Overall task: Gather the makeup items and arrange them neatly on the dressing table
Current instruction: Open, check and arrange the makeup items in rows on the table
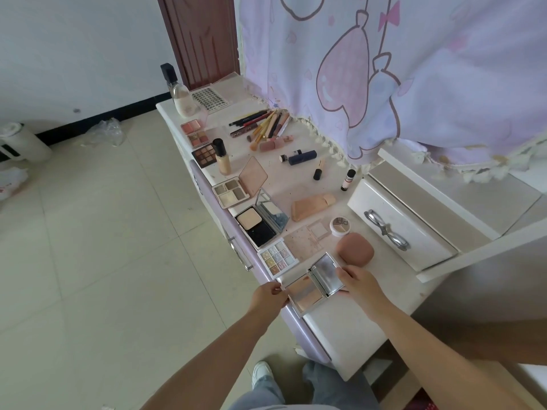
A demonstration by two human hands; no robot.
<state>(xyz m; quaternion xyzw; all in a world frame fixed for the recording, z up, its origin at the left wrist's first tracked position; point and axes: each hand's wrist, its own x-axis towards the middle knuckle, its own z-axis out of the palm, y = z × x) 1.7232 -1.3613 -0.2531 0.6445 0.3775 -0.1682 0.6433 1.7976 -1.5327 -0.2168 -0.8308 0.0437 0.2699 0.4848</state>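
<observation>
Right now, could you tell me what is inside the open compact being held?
The compact shows peach-toned powder pans and a lid mirror; the left hand covers its near corner.

Both bare forearms reached up from six o'clock toward the centre. The left hand (270, 295) sat at about seven o'clock of the right, its fingertips pinching the near-left edge of an open compact (313, 282). The right hand (362, 287) lay knuckles up, fingers curled on the compact's right edge by the mirrored lid.
</observation>
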